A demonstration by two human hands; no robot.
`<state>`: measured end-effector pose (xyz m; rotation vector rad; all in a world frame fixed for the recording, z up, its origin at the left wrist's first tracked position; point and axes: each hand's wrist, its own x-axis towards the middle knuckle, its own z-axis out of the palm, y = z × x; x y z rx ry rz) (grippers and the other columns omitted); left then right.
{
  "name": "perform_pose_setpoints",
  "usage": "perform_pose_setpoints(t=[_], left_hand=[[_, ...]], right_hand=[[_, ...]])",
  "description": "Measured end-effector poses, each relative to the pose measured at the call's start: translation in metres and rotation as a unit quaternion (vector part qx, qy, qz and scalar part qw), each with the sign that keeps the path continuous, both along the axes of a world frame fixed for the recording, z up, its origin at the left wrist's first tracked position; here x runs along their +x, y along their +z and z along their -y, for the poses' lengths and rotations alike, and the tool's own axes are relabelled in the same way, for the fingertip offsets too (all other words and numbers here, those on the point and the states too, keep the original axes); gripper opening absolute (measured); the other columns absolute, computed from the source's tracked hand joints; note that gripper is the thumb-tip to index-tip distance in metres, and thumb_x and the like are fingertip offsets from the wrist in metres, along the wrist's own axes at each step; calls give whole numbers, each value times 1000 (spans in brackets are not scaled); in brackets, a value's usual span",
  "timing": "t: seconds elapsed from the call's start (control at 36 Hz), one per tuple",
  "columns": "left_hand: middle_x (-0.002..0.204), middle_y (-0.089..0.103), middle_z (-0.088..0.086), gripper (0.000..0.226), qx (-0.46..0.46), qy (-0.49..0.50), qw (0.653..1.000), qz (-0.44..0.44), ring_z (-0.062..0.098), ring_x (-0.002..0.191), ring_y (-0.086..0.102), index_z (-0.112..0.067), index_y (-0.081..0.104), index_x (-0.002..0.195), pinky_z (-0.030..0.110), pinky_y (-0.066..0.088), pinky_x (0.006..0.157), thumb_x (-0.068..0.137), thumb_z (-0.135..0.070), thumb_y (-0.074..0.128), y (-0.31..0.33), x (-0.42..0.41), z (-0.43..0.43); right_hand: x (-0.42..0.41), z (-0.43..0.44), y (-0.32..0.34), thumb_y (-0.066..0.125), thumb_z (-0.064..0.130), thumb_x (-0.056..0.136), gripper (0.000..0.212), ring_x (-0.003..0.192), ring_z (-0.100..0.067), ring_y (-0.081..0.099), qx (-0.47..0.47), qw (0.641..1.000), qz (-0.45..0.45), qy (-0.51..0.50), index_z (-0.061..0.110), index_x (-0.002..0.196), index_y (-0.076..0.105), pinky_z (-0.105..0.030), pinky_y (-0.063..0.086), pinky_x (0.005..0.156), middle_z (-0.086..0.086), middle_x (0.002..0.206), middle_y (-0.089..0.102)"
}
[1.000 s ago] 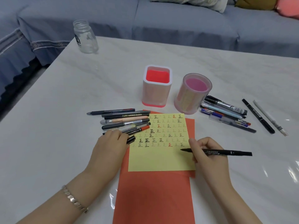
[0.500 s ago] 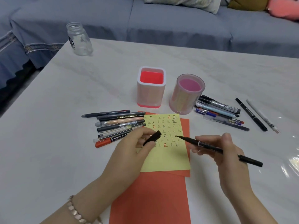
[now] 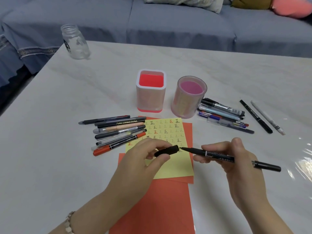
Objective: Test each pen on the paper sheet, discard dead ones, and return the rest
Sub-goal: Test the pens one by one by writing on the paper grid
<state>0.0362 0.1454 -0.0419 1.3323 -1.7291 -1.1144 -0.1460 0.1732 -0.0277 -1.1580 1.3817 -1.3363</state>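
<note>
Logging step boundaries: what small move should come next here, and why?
Probably slide the black cap onto the pen: the left hand pinches the cap with its mouth facing the bare tip, which the right hand holds right at it.

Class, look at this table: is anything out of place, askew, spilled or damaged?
Nothing spilled or damaged. The yellow sheet lies askew on the red paper. The square pen holder and round pen holder stand empty, while pens lie in loose piles on the table. The left hand holds the black cap, the right hand the black marker.
</note>
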Motion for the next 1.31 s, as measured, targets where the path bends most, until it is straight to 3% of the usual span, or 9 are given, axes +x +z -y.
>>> perform_pose_setpoints(t=[0.31,0.44,0.56,0.67,0.72,0.83,1.0,1.14,1.31], left_hand=[[80,48,-12,14,18,-138,986,94,-1,70,42,-37,43,86,13,33,62,96,-28,42,10,-16,-2],[60,47,-11,16,115,-132,984,-23,4,51,36,-29,48,76,18,30,51,91,-28,52,7,-27,4],[47,34,-7,16,364,-191,887,-210,3,38,24,-17,41,69,12,23,37,77,-24,53,14,-34,14],[45,27,-8,24,480,-245,814,-216,1,36,17,-18,41,68,11,15,33,82,-30,56,19,-41,26],[46,28,-7,24,445,-220,853,-164,3,38,18,-18,47,71,13,15,35,88,-30,59,16,-48,31],[57,51,-7,12,149,-117,980,58,9,47,37,-26,57,82,25,29,48,93,-29,53,0,-47,41],[96,56,-15,10,-44,19,982,184,5,91,50,-29,57,101,25,42,76,94,-30,50,-19,-13,36],[98,58,-20,12,-49,78,983,161,0,97,52,-34,58,97,16,41,80,91,-24,54,-30,20,26],[97,58,-16,12,-65,134,972,179,9,96,53,-33,58,94,26,42,80,90,-22,55,-38,43,29]], right_hand=[[11,6,-8,44,36,76,33,38,-13,35,49,999,-12,-17,19,49,46,-16,33,41,-6,35,44],[9,14,-4,41,24,79,32,31,-14,31,34,999,1,-10,16,49,41,-17,30,36,-5,32,44],[-4,15,2,43,24,78,34,26,-13,32,44,998,27,46,20,45,50,-15,28,34,-10,32,47],[-16,21,5,54,30,76,28,27,-11,35,58,990,42,124,22,48,52,-15,28,36,-8,34,48],[-24,26,-1,58,19,86,32,30,-9,37,79,987,14,140,16,55,51,-14,30,38,-5,37,50],[-48,48,-26,72,6,75,13,48,-2,51,122,959,-190,173,15,75,63,-15,42,52,9,54,60],[-91,109,-43,60,2,83,18,94,-31,58,-8,867,-492,-76,7,97,71,-42,47,81,-10,96,67],[-102,145,-54,49,12,91,26,103,-34,51,50,769,-637,-6,12,113,62,-39,38,82,-12,112,61],[-100,149,-54,46,17,95,24,107,-32,48,88,740,-667,26,12,113,61,-35,34,80,-11,112,57]])
